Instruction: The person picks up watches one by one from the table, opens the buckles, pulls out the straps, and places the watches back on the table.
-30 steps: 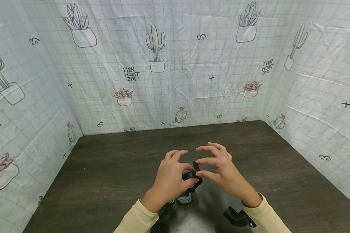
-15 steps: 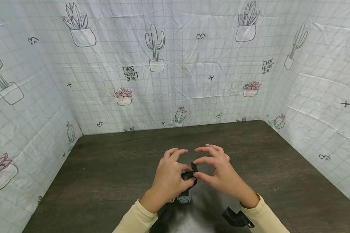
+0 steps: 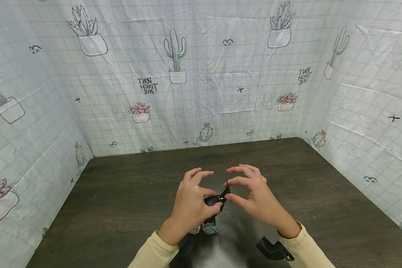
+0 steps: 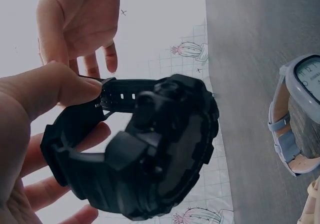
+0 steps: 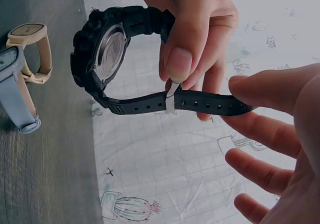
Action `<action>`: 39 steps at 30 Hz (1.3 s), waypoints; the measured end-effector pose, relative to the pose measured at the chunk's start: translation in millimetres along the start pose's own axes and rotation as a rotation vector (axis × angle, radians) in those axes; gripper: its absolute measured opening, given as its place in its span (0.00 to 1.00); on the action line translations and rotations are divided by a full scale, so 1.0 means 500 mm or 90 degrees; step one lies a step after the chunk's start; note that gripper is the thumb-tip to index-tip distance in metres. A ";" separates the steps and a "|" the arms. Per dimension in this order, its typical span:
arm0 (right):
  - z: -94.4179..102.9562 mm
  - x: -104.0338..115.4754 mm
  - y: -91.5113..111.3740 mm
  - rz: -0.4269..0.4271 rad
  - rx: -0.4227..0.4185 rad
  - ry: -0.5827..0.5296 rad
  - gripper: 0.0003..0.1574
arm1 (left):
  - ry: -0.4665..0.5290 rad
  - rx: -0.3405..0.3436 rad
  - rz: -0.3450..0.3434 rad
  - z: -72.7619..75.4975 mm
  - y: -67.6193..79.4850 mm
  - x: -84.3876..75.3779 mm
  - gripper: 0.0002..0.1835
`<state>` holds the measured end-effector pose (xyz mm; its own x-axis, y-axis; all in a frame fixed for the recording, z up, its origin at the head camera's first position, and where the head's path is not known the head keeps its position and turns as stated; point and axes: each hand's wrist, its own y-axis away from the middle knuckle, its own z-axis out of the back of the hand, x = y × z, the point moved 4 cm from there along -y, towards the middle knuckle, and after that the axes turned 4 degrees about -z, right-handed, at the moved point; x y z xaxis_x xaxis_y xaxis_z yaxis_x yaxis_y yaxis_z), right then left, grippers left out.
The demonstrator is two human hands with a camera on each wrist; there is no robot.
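Note:
A black wristwatch (image 4: 172, 144) with a chunky round case hangs above the table between both hands, its strap looped through the buckle. My left hand (image 3: 191, 203) pinches the strap by the silver-looking buckle (image 5: 170, 101), thumb pressed beside it. In the right wrist view the holed strap (image 5: 205, 102) passes through that buckle, and its free end lies between the thumb and index finger of my right hand (image 3: 256, 195). The other right fingers are spread apart. The metal case back (image 5: 111, 54) shows from the right wrist; from the head view the hands hide most of the watch.
Below the hands, a blue-grey watch (image 3: 210, 227) and a beige watch (image 5: 37, 59) stand side by side on the dark wooden table (image 3: 127, 197). A cloth with cactus prints (image 3: 204, 93) encloses the table at the back and sides. Black wrist devices (image 3: 273, 249) sit at both sleeves.
The strap's free end has tilted to the right, pulled by the right hand, and the buckle now shows between the hands. The left hand has shifted slightly left with the watch.

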<state>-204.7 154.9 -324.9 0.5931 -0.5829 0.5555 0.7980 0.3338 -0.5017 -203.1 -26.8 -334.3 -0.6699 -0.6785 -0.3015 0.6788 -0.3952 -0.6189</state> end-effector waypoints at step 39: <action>0.006 -0.036 -0.004 -0.334 0.067 -0.186 0.06 | 0.033 -0.038 0.013 0.009 -0.001 -0.008 0.08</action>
<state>-216.4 167.1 -331.9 0.1111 -0.4670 0.8772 0.9892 0.1370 -0.0523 -199.5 -26.8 -329.3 -0.6717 -0.6527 -0.3504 0.6742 -0.3426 -0.6543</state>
